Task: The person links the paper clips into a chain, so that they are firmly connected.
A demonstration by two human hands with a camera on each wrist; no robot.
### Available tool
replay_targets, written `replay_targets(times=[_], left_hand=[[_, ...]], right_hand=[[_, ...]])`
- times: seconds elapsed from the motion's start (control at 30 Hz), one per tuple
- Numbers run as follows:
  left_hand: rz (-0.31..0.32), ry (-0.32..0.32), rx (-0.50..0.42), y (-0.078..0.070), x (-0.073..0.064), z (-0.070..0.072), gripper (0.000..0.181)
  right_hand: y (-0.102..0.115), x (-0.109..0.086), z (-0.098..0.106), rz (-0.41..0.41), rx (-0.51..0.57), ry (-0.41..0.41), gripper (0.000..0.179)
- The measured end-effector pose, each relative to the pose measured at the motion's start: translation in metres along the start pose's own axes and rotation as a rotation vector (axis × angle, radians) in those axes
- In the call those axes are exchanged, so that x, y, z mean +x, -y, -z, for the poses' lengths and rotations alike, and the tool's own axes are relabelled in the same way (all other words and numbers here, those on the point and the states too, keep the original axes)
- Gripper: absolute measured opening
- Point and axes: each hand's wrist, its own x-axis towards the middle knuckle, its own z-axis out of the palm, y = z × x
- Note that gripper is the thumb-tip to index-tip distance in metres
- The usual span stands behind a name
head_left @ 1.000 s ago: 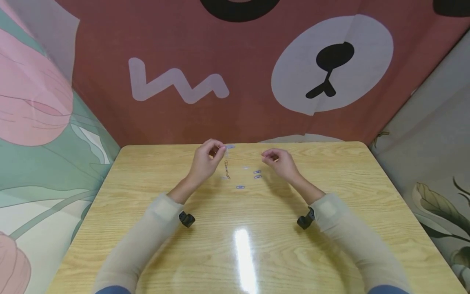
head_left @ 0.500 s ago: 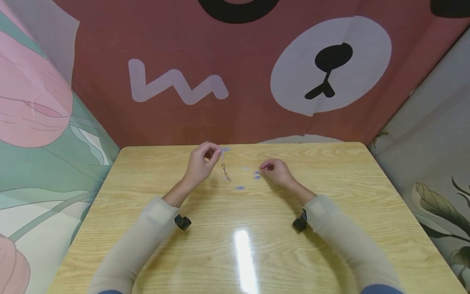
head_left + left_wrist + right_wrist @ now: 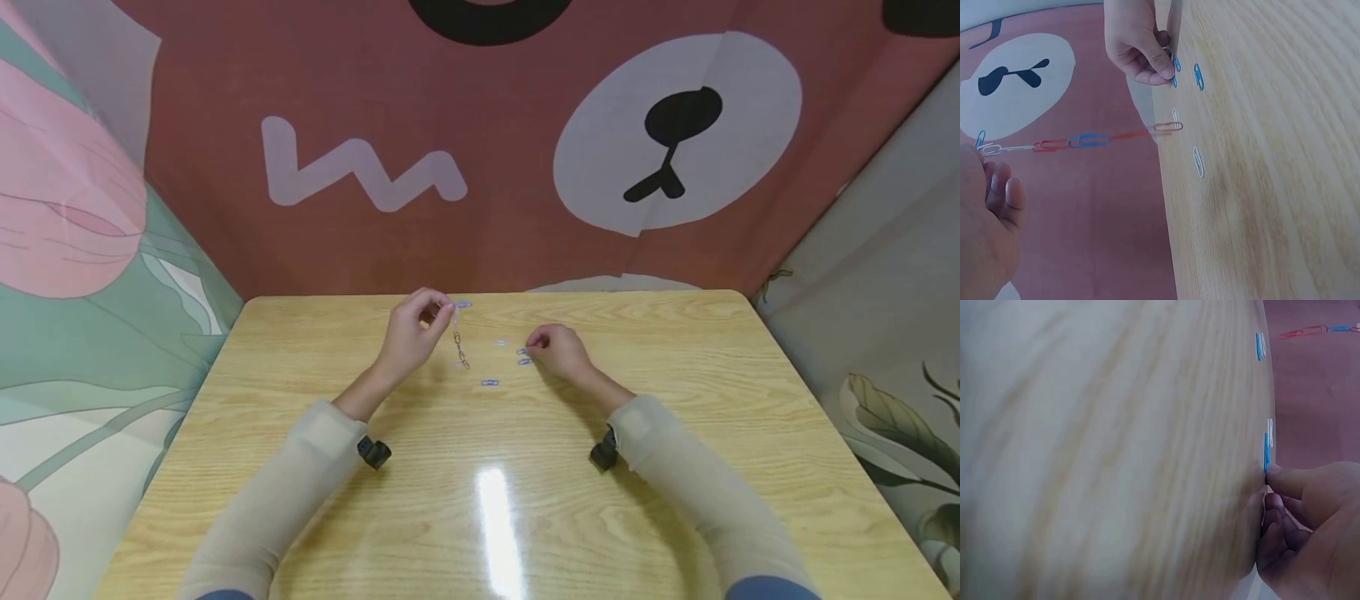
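In the head view my left hand is raised over the table's far left part. It pinches the top of a hanging paper clip chain. A blue clip sticks out at those fingertips, and below it the links run white, red, blue and red. My right hand is down at the tabletop, thumb and forefinger pinching the right end of a blue paper clip. Another blue paper clip lies just in front of it. The right wrist view shows the thumb low against the table, with the pinched end hidden.
Between the hands lie a white paper clip and, closer to me, a blue paper clip. A second white paper clip lies near the chain's lower end. The wooden table ends at a printed curtain behind.
My right hand has come down and left onto the blue clip. My left hand has shifted slightly left and down, still holding the chain, which swings a little.
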Motion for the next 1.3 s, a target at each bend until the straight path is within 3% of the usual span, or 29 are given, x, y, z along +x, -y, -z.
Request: replay_targets(times=[0.3,0.43,0.83,1.3], left_hand=[[-0.002,0.03,0.006,-0.002,0.002,-0.002,0.005],[0.011,0.038,0.004,-0.003,0.003,-0.003,0.005],[0.015,0.046,0.022,-0.002,0.003,-0.001,0.006],[0.005,0.07,0.026,-0.004,0.008,-0.008,0.007]], right_hand=[[0.008,0.001,0.006,-0.013,-0.103,0.119,0.009],[0.008,0.0,0.009,-0.003,-0.091,0.147,0.011],[0.009,-0.006,0.033,0.058,0.187,0.091,0.009],[0.035,-0.014,0.076,0.118,0.27,-0.021,0.012]])
